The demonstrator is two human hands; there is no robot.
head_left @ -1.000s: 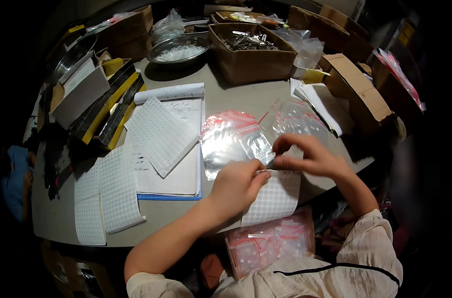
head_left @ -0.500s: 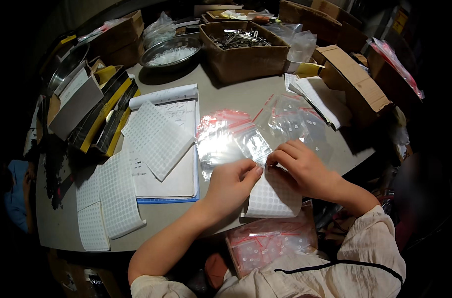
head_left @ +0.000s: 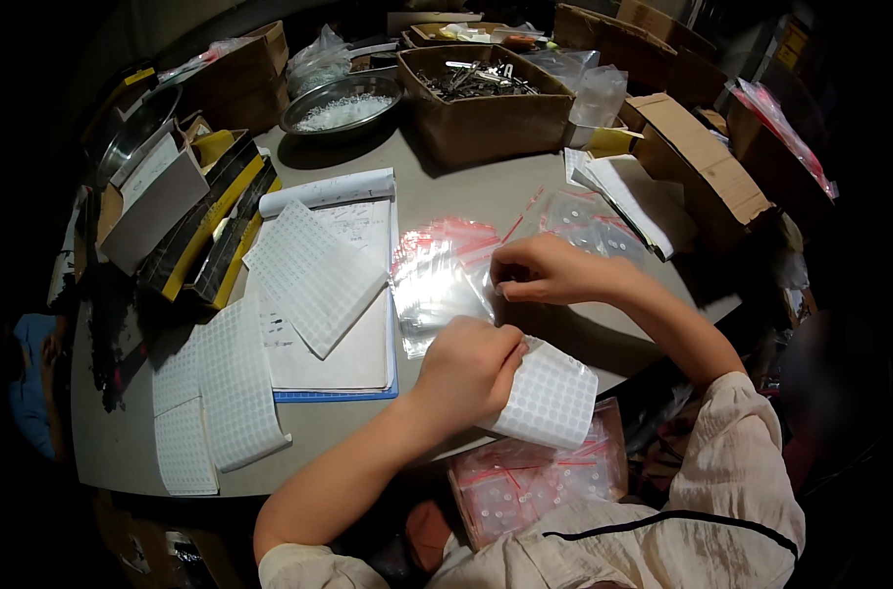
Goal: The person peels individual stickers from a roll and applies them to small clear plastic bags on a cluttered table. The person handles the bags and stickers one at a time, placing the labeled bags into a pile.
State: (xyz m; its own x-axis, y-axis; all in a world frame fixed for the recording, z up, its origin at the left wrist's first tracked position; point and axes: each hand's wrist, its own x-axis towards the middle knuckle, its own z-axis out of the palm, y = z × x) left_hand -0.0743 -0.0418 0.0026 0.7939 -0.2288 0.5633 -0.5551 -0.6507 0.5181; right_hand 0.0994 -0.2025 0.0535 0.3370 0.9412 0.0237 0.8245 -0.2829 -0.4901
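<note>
My left hand [head_left: 466,368] is closed on the edge of a white sheet of small round stickers [head_left: 552,395], which curls over the table's near edge. Above and to the right, my right hand [head_left: 545,270] has its fingertips pinched together. Whatever lies between them is too small to make out. Those fingertips are at the right side of a fanned pile of clear zip bags [head_left: 429,294] with red seal strips. Beyond my right hand lie more clear bags [head_left: 589,218], several bearing a round sticker; my hand and forearm cover part of them.
Left of the bags, another sticker sheet [head_left: 314,275] rests on a blue-backed pad [head_left: 343,373]. More sheets [head_left: 236,383] lie farther left. A box of stickered bags [head_left: 530,486] sits below the near edge. Behind stand a metal bowl [head_left: 393,116] and a carton of metal parts [head_left: 486,133].
My right hand has left the sticker sheet and moved up and left to the bag pile. My left hand has turned, and the sheet has tilted and slid slightly down.
</note>
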